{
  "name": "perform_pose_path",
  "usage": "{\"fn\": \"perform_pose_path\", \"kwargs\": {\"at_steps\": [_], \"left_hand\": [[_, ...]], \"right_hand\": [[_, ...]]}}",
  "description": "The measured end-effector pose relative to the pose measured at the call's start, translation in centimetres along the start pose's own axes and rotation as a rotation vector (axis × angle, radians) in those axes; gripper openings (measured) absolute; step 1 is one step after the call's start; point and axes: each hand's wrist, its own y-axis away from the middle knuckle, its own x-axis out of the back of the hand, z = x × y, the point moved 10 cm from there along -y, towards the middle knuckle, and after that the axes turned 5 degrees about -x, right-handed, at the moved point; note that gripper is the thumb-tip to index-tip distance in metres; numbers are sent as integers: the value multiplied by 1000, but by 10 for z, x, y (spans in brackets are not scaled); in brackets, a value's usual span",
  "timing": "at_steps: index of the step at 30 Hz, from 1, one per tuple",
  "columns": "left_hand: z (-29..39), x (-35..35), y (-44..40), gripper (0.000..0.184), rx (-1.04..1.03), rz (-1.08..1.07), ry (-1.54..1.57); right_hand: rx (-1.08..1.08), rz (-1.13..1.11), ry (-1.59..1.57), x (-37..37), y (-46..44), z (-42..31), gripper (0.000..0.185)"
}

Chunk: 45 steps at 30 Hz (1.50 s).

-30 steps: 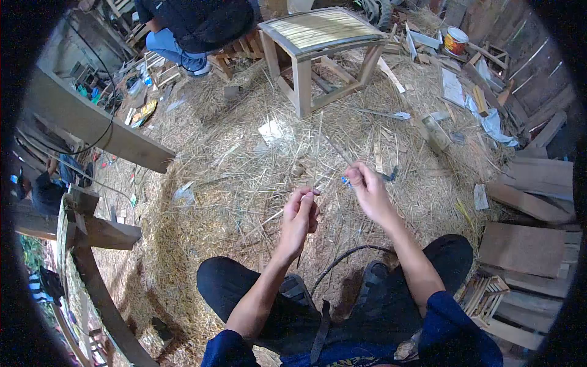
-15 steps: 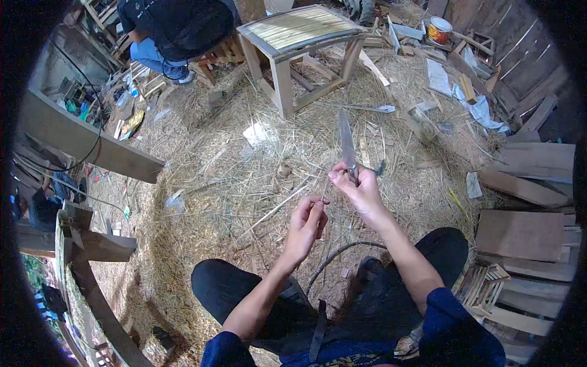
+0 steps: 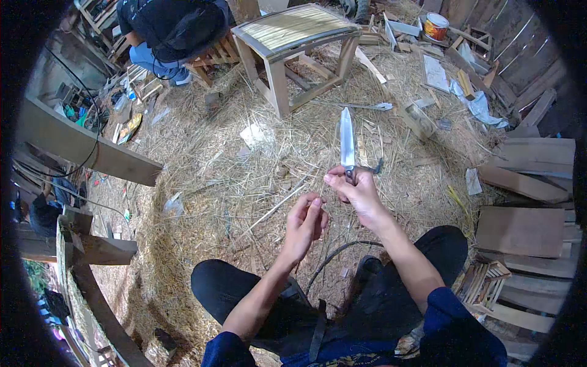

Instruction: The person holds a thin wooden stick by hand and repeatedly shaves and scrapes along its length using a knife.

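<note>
My right hand (image 3: 361,191) is closed round the handle of a knife (image 3: 347,142), whose bright blade points up and away from me. Its thumb and forefinger are pressed together near the handle. Lower and to the left, my left hand (image 3: 304,223) makes a pinch, fingers curled in. A faint thin strand seems to run between the two hands, too fine to name. Both hands are above the straw-covered floor (image 3: 244,202), in front of my bent knees.
A stool with a slatted top (image 3: 296,27) stands ahead. Behind it on the left, a person (image 3: 174,27) sits bent over. Curved boards (image 3: 92,144) jut in at left. Wooden boards (image 3: 520,232) are stacked at right, near a small slatted crate (image 3: 486,284). A paint bucket (image 3: 436,27) is far right.
The knife blade has turned slightly and now catches more light. Both hands stay close together in nearly the same place. The view has shifted a little.
</note>
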Motion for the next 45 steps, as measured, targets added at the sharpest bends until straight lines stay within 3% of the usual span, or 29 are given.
{"fn": "perform_pose_path", "kwargs": {"at_steps": [16, 19, 22, 25, 29, 30, 36, 39, 42, 45], "left_hand": [[-6, -5, 4, 19, 130, -60, 216], [-6, -4, 3, 20, 115, -64, 205], [-2, 2, -1, 19, 59, -40, 198], [1, 12, -6, 18, 5, -22, 192], [7, 22, -10, 19, -80, 14, 123], [9, 25, -10, 19, -83, 37, 118], [29, 35, -2, 19, -238, 125, -403], [47, 30, 6, 20, -325, 172, -454], [57, 17, 19, 20, -329, 102, -496], [48, 1, 32, 18, -275, 15, -479]], "right_hand": [[24, 11, -34, 1, -2, -1, 22], [100, 59, 43, 2, 0, -7, 27], [329, 95, 288, 0, -2, -21, 39], [162, -49, 604, -18, 8, -18, 47], [514, -41, 910, -41, 21, -31, 42], [604, -5, 910, -44, 27, -36, 34], [675, -98, 985, -48, 25, -37, 40], [855, -74, 986, -50, 32, -50, 22], [667, 37, 987, -20, 9, -44, 19], [187, 401, 998, 85, -26, -58, 25]]}}
